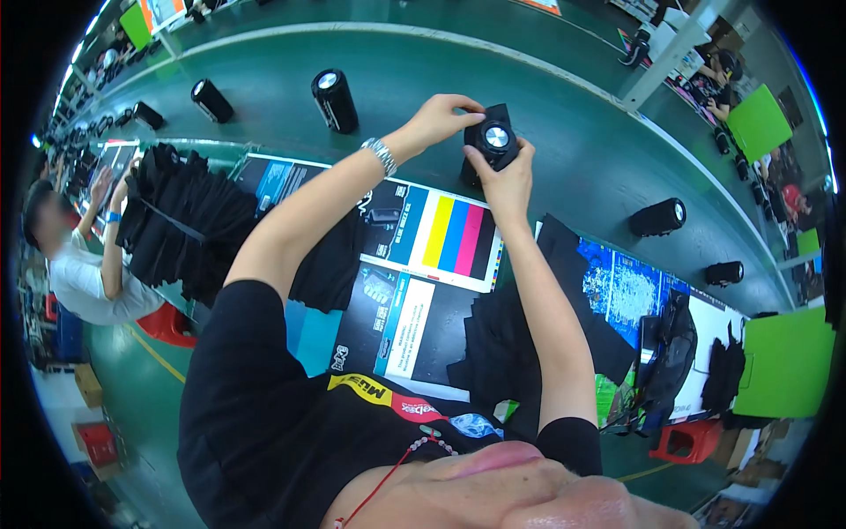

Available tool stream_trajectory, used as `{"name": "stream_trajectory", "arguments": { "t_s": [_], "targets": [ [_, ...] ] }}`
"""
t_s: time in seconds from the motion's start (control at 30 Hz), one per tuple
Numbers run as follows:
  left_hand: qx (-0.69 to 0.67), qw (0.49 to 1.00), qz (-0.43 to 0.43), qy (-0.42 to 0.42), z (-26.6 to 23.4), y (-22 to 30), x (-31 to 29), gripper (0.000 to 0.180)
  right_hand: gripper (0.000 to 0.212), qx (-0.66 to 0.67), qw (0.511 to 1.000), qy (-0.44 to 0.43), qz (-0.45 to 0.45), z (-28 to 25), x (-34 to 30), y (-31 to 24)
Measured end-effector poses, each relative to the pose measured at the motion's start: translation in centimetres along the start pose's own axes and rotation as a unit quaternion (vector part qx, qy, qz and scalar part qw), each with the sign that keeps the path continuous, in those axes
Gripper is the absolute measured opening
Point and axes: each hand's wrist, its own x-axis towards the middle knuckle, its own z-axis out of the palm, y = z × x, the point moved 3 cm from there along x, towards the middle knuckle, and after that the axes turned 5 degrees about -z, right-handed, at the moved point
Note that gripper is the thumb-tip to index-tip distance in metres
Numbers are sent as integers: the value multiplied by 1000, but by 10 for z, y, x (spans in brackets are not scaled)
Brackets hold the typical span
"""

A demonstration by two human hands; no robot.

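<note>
A black cylindrical speaker (497, 137) with a shiny silver disc on its end is held up over the green conveyor belt at arm's length. My right hand (509, 181) is closed around its near right side, the thumb lying along the lower edge. From the left, my left hand (448, 119) grips at its upper left, fingers bent and fingertips against it. A dark pointed flap (499, 113) sticks out at the speaker's far side; whether it is cloth I cannot tell. Below my forearms lie black fabric pieces (502, 339) on the printed sheets.
More black speakers stand along the belt, one at left (335, 101) and another at right (658, 217). A tall pile of black fabric pieces (176, 220) lies left of my arm. Printed sheets (414, 309) cover the worktable. A co-worker (88, 264) sits at far left.
</note>
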Motion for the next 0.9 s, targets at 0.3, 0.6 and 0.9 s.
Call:
{"name": "stream_trajectory", "arguments": {
  "t_s": [0.3, 0.6, 0.9],
  "targets": [
    [191, 957, 219, -15, 22, 14, 30, 21, 80, 17, 994, -74, 82, -20, 18, 1],
    [215, 896, 381, 79, 46, 64, -7, 15, 73, -11, 994, -78, 74, -28, 51, 49],
    [99, 959, 267, 4, 50, 55, -33, 13, 56, -35, 952, -303, -24, -81, 35, 90]
  ]
}}
